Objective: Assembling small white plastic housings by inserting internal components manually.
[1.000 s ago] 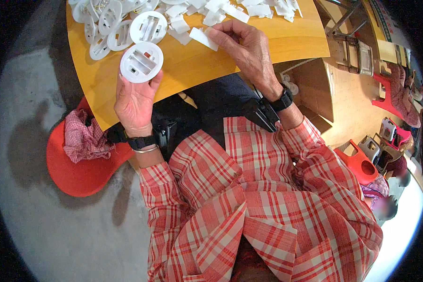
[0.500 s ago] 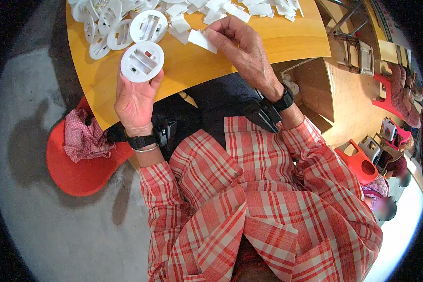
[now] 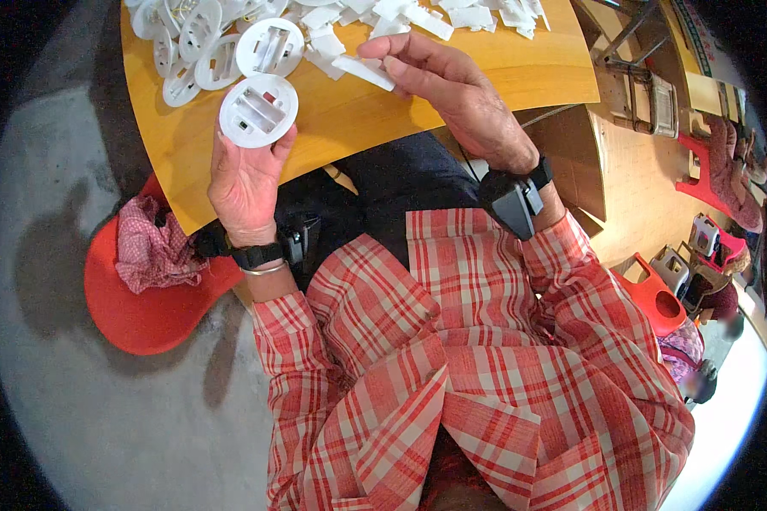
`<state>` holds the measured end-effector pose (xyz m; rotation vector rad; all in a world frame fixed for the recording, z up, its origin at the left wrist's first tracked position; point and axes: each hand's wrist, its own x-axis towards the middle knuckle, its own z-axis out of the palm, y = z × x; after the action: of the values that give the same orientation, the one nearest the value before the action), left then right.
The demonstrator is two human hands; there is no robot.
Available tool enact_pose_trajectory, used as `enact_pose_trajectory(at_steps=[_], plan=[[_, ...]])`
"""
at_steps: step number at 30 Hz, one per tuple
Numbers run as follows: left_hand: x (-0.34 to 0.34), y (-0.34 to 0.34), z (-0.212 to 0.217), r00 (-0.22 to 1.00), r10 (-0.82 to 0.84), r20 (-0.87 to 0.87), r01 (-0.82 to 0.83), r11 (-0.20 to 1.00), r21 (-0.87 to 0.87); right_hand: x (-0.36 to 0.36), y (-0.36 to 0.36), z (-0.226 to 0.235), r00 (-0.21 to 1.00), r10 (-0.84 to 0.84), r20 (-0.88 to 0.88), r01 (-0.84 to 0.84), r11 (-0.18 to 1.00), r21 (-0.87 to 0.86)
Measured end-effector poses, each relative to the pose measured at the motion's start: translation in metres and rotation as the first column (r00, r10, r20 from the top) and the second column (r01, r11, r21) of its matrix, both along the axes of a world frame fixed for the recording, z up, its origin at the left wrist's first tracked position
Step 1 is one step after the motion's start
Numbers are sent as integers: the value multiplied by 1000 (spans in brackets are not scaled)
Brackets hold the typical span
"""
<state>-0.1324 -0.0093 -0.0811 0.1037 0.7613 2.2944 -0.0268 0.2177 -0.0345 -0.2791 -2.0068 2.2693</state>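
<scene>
My left hand [image 3: 249,183] grips a round white plastic housing [image 3: 258,111] from below, raised over the table's near edge. The housing's face shows a battery-like slot, a small red part and a small dark part. My right hand [image 3: 452,94] pinches a thin, flat white plastic piece [image 3: 365,72] between thumb and fingers, apart from the housing. Another round white housing [image 3: 269,48] lies just beyond the held one. Several loose flat white pieces [image 3: 392,10] are heaped along the far side of the table.
More round white housings [image 3: 200,30] pile up at the table's [image 3: 520,78] far left. A red chair [image 3: 145,319] with a checked cloth [image 3: 149,247] stands to the left. Below the table's right side sits a cardboard box [image 3: 571,162]. People sit at the far right.
My right hand has shifted slightly right and turned, so the flat white piece now tilts more edge-on. My left hand and the housing stay almost where they were.
</scene>
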Motion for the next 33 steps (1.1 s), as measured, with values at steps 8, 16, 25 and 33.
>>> enact_pose_trajectory(at_steps=[8,16,25,33], plan=[[1,5,3,1000,-5,5,5,1000,-3,7,-2,3,995,95,-12,-96,976,-195],[1,5,3,1000,-22,-3,22,1000,14,-11,-9,-9,997,35,63,-54,946,319],[0,5,5,999,-13,-36,13,1000,-12,-19,-14,-28,955,-46,-293,257,624,738],[0,3,-2,997,60,54,-67,990,126,-27,-10,-22,922,265,-281,115,506,855]])
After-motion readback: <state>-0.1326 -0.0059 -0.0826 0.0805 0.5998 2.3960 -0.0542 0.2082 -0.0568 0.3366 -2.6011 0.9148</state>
